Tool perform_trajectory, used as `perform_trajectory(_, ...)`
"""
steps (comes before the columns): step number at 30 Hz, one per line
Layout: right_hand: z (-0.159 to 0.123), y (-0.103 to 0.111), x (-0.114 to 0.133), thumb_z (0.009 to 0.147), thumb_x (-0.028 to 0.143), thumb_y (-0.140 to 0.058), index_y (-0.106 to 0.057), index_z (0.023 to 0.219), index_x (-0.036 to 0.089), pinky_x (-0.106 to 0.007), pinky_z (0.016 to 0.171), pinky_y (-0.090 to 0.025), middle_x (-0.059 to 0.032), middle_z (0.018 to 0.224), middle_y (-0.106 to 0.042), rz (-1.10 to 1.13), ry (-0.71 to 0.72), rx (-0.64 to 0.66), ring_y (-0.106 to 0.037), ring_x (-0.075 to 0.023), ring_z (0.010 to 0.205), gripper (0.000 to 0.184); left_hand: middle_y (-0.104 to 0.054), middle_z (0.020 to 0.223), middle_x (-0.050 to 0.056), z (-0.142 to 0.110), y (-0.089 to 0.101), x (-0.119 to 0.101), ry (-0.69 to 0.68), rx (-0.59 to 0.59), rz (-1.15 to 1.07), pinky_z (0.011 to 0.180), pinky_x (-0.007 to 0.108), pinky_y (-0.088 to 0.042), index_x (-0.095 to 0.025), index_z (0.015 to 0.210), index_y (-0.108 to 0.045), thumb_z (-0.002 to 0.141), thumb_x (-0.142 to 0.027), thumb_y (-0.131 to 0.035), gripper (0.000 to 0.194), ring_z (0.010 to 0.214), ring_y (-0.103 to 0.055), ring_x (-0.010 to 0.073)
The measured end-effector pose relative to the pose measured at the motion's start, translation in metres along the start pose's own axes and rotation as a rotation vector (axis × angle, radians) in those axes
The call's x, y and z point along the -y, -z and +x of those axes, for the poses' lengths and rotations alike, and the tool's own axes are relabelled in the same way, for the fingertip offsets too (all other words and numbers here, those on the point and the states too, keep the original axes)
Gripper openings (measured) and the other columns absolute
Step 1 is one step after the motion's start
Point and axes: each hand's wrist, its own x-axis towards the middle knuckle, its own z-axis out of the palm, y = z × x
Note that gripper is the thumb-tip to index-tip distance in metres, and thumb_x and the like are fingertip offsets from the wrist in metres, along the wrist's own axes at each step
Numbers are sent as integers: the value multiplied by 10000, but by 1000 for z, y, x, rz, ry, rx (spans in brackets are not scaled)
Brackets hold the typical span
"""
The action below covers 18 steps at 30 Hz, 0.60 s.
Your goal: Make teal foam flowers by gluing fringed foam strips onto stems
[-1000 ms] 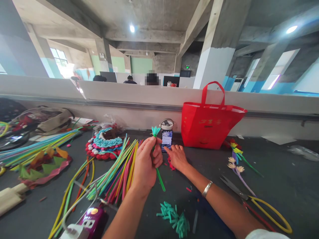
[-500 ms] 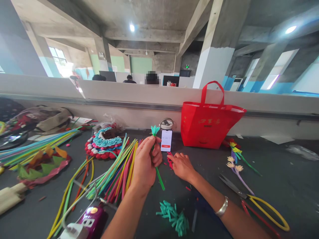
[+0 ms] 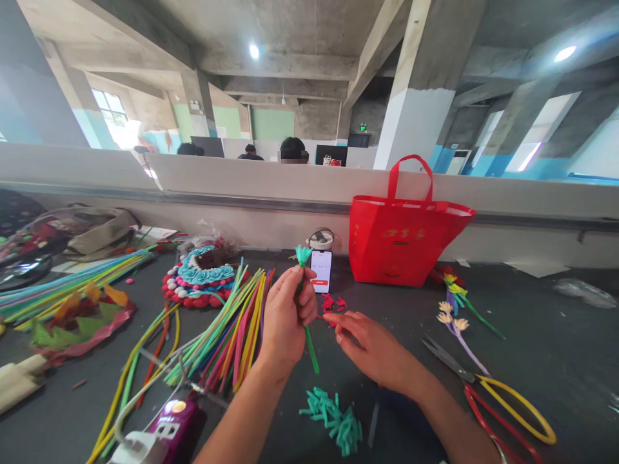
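Note:
My left hand (image 3: 287, 312) is closed round the stem of a green pipe-cleaner flower (image 3: 303, 256), its teal petals pointing up and the stem sticking out below. To the right, my right hand (image 3: 370, 345) hovers with fingers stretched out and nothing in them. Just beyond its fingertips lie small red pipe-cleaner pieces (image 3: 328, 303). A phone (image 3: 320, 270) stands upright behind them, showing a timer with a red button. Nearer to me is a heap of short teal pipe-cleaner pieces (image 3: 333, 419).
On the left lie bundled pipe cleaners (image 3: 242, 335), a flowered headband (image 3: 203, 277), a felt crown (image 3: 82, 325) and a purple power socket (image 3: 171, 428). A red bag (image 3: 406, 241) stands behind. To the right are scissors (image 3: 476, 377) and finished pipe-cleaner flowers (image 3: 454, 316).
My right hand has drawn back from the phone towards me. The phone screen changed from a picture to a timer. My left hand keeps hold of the flower in nearly the same place.

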Motion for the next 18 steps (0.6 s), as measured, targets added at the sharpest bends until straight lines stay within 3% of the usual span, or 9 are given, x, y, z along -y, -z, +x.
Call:
perform_trajectory(4,-9,17,6,961,259,-430,-625,1313,242,-369,977,-454,-67,1180,-685,141,-52,-100,-626,-214,1085,402,-318,521,-88,-5,-8,13,63,24,-3,381,180,-172,-163,805,-593,909,-373,-582,236,408,-238,45)
perform_trajectory(10,-16,38,3,938,484,-521,-656,1264,226,-328,838,-526,-55,1035,-711,459,-123,-234,-665,-196,887,437,-343,508,-87,-14,-21,34,172,77,10,375,170,-166,-168,788,-576,902,-394,-578,253,401,-228,42)
perform_trajectory(18,-12,36,4,885,522,-628,-724,1172,229,-300,773,-549,-58,1036,-752,759,-124,-229,-667,-193,863,420,-350,519,-91,-21,-22,53,198,136,74,366,165,-163,-179,789,-561,896,-479,-596,320,402,-220,39)
